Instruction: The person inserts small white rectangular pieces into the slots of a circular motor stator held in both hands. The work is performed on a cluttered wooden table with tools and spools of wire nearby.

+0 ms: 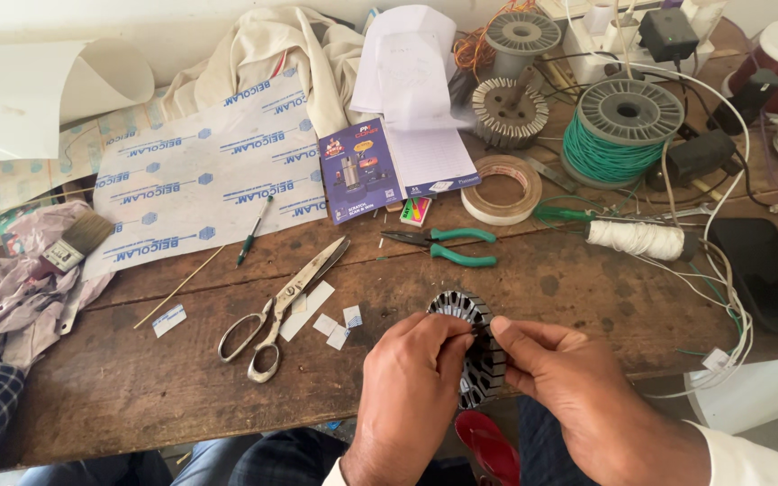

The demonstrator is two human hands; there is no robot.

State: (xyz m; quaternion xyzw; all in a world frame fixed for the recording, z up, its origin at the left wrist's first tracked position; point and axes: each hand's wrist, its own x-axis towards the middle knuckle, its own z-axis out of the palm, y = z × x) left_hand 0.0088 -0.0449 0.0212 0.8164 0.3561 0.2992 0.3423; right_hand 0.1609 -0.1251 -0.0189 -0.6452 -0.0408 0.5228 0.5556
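At the near edge of the wooden bench [137,396] both hands meet on a slotted metal stator core [472,346], a dark ring with pale lined slots, held just off the bench edge above the lap; the left hand [407,387] curls over its left side, fingers pressed onto the rim, while the right hand [556,369] closes thumb and forefinger in a pinch at the top of the ring, seemingly on a thin strip of pale insulation, though that piece is too small to tell for sure. Left of the hands lie large scissors [285,306], blades open, with small cut paper slips [335,326] just beside them; farther back rest green-handled pliers [452,246] and a roll of tape [502,189]; at the far right stands a spool of green wire [619,135], with a bobbin of white thread [637,238] nearer; a paintbrush [78,241] lies at the far left on crumpled cloth.
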